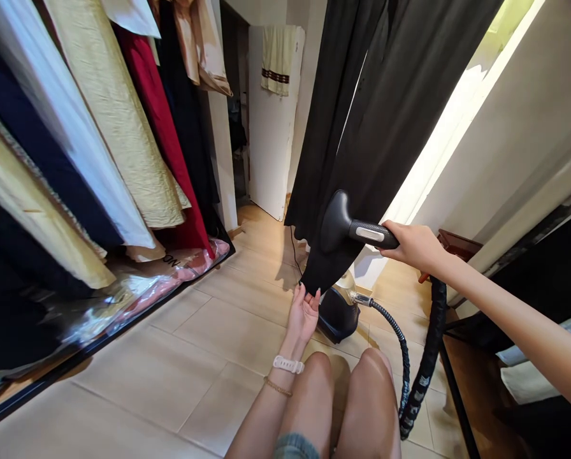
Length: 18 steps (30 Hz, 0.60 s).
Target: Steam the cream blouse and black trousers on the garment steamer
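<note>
My right hand is wrapped round the handle of a black garment steamer head. Its broad face is against the lower part of a long black cloth that hangs down in front of me. Below it, my left hand pinches the bottom corner of that cloth between the fingertips. A thick black hose runs down from near my right wrist and loops by my knees. It leads back through a thinner ribbed part to a metal fitting on the steamer base, partly hidden behind the cloth and my hand.
Long garments hang in a row at the left, above plastic-wrapped clothing on a low black-edged platform. A white door with a towel stands behind. A bright light strip and another clothes rack are at the right.
</note>
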Each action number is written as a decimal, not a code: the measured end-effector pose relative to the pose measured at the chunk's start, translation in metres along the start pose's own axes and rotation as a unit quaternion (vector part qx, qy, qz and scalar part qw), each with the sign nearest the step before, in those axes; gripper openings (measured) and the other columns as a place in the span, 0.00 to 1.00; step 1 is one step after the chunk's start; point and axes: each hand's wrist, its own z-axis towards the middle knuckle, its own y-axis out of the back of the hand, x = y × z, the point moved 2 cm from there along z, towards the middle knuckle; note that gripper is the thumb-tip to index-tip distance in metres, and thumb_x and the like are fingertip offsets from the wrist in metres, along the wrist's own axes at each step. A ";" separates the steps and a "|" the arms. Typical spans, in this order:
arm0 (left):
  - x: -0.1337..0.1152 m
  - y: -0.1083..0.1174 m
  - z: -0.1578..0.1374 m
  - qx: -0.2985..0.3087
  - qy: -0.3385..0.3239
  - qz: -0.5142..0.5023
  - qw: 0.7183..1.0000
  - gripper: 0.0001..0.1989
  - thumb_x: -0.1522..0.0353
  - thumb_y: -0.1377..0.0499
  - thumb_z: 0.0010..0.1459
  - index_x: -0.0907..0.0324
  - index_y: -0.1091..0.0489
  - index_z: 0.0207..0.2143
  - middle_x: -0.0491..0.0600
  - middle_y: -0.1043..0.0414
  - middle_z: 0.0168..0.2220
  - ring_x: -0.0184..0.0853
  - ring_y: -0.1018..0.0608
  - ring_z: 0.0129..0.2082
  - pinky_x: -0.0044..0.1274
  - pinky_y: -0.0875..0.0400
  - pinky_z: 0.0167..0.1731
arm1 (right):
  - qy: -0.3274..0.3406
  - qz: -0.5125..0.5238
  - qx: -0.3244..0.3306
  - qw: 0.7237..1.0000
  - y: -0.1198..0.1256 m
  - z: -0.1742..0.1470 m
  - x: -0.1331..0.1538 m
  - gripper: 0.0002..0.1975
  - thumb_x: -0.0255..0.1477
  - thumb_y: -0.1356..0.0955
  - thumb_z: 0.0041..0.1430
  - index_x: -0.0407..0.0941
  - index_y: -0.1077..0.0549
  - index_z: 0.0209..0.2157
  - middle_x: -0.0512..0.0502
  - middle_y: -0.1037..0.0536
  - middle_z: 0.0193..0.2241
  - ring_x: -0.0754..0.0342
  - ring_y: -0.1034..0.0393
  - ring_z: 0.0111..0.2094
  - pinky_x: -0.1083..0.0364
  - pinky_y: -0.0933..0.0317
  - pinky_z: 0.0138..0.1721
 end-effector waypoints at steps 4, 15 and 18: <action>0.000 0.002 -0.002 0.005 0.000 0.006 1.000 0.11 0.77 0.49 0.70 0.60 0.31 0.37 0.43 0.21 0.31 0.23 0.18 0.27 0.15 0.21 0.33 | -0.050 -0.011 -0.060 0.997 0.012 0.015 -0.010 0.14 0.40 0.31 0.61 0.48 0.32 0.44 0.44 0.19 0.36 0.45 0.26 0.33 0.54 0.53 0.27; -0.011 0.007 -0.008 -0.006 -0.020 -0.016 1.000 0.12 0.78 0.50 0.70 0.60 0.32 0.35 0.39 0.27 0.23 0.20 0.24 0.20 0.15 0.19 0.34 | 0.040 -0.032 0.017 0.999 -0.011 0.003 0.020 0.15 0.41 0.32 0.63 0.46 0.33 0.43 0.42 0.19 0.36 0.44 0.24 0.33 0.54 0.51 0.28; -0.013 0.006 -0.011 -0.010 -0.022 -0.014 1.000 0.12 0.78 0.50 0.70 0.59 0.32 0.35 0.37 0.30 0.22 0.18 0.27 0.17 0.15 0.19 0.34 | 0.009 -0.040 -0.009 0.999 -0.001 0.013 0.012 0.16 0.42 0.31 0.62 0.46 0.33 0.43 0.42 0.19 0.35 0.43 0.25 0.34 0.53 0.50 0.28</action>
